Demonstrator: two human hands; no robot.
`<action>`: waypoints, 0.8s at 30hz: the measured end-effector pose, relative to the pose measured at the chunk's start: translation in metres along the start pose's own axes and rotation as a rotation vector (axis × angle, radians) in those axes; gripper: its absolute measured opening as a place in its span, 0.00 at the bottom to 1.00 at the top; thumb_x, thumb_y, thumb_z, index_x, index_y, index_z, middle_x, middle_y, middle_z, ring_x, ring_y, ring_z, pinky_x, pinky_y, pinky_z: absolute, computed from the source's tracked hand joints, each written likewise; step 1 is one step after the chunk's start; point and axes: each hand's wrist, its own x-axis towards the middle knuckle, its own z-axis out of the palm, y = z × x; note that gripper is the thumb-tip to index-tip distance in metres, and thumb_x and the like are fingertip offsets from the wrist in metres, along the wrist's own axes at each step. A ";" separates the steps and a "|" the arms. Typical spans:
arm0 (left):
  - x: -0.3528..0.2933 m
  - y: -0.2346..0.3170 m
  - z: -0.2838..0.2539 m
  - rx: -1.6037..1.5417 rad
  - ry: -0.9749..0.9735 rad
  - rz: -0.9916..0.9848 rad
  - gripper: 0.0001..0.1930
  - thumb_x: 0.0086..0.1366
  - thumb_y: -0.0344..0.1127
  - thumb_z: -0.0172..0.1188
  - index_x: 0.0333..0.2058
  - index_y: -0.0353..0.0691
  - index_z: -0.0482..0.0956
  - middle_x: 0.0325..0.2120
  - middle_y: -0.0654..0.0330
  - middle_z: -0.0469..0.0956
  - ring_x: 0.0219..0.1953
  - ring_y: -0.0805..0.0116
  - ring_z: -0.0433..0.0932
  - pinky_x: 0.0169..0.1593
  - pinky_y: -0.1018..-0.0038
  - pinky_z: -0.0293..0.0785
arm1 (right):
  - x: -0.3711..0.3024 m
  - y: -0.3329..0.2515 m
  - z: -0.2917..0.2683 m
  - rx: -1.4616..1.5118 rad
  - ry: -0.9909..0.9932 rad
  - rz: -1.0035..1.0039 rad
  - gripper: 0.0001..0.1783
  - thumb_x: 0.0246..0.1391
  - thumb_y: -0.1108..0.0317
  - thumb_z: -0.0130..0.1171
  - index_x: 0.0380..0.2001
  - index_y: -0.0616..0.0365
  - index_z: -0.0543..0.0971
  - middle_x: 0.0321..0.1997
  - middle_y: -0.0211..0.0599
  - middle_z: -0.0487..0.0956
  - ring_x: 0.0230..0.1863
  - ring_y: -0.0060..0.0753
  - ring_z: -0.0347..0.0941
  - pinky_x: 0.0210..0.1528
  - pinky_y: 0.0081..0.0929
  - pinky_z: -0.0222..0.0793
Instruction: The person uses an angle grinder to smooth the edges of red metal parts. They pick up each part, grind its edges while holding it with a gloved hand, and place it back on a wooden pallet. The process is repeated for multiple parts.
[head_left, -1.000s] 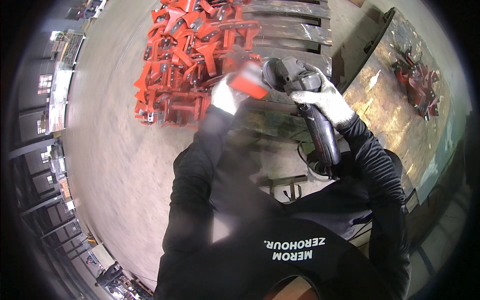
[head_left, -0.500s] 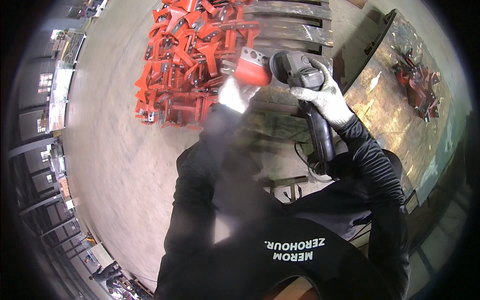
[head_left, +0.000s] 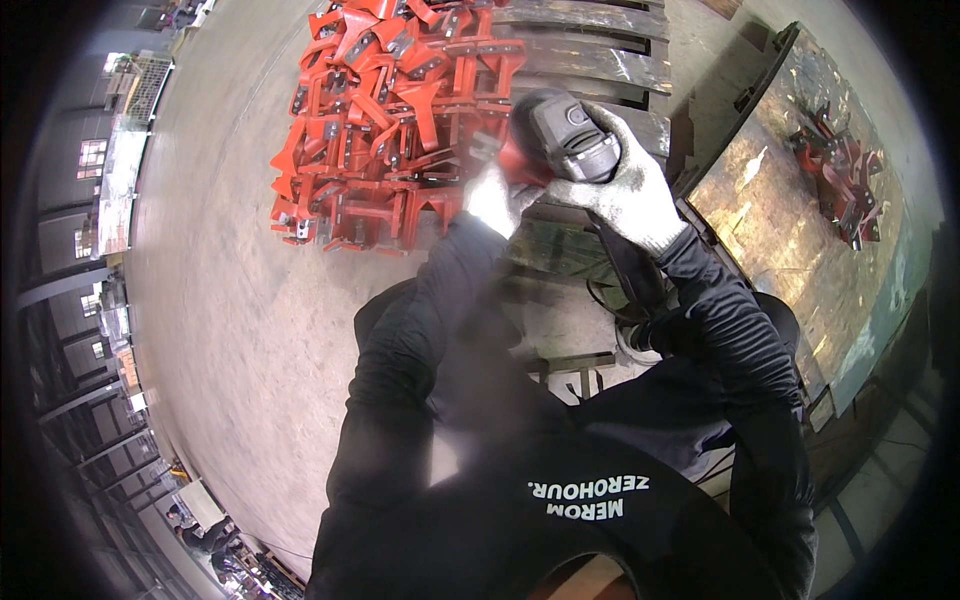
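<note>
Across the left side of the view, a pale concrete floor (head_left: 220, 290) is spread, its far edge bent by the lens. At the right, a broad bench (head_left: 755, 220) is topped with worn, scuffed wood and is seen at a slant. At the top, a slatted pallet (head_left: 605, 65) is set on the floor, and its left part is covered by a tangled pile of red metal parts (head_left: 380, 135). Both forearms are covered by black sleeves (head_left: 725, 295) and are stretched forward from the lower edge. On the bench, toward its right side, a smaller cluster of red parts (head_left: 845, 185) is carried. An angle grinder (head_left: 575, 140) is held in front of the pallet, its grey head uppermost and its dark body slanted down below. Its head is gripped by the white-gloved right hand (head_left: 635, 195), with the fingers wrapped around it. Just beside, a red piece (head_left: 520, 165) is gripped by the gloved left hand (head_left: 490, 200), whose fingers are partly blurred. The piece is partly covered by the grinder's head; whether the two are touching cannot be told.
</note>
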 end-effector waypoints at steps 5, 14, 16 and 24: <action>-0.008 0.001 0.004 -0.016 0.020 0.030 0.20 0.79 0.52 0.45 0.52 0.42 0.75 0.46 0.53 0.81 0.46 0.54 0.82 0.52 0.56 0.80 | -0.002 0.009 -0.004 -0.010 -0.007 0.031 0.56 0.40 0.62 0.84 0.69 0.64 0.64 0.64 0.47 0.76 0.64 0.35 0.73 0.67 0.32 0.68; -0.001 -0.002 -0.004 0.019 -0.030 0.011 0.26 0.79 0.58 0.41 0.59 0.44 0.68 0.54 0.51 0.74 0.55 0.53 0.77 0.57 0.52 0.76 | -0.003 0.000 0.003 0.140 -0.001 0.027 0.56 0.39 0.63 0.85 0.69 0.64 0.64 0.64 0.45 0.76 0.64 0.32 0.72 0.67 0.31 0.68; 0.001 -0.003 0.001 0.015 -0.043 -0.019 0.27 0.78 0.59 0.42 0.59 0.44 0.69 0.54 0.51 0.74 0.54 0.53 0.77 0.58 0.51 0.75 | -0.001 0.005 0.002 0.075 -0.007 0.016 0.57 0.39 0.63 0.85 0.69 0.64 0.63 0.63 0.45 0.76 0.63 0.32 0.72 0.67 0.31 0.68; 0.003 -0.001 -0.010 0.043 -0.049 0.021 0.30 0.77 0.62 0.44 0.61 0.42 0.69 0.55 0.51 0.75 0.54 0.53 0.77 0.58 0.56 0.76 | -0.006 0.016 0.002 -0.044 -0.050 0.077 0.56 0.41 0.57 0.83 0.70 0.61 0.64 0.64 0.48 0.76 0.63 0.36 0.74 0.66 0.32 0.70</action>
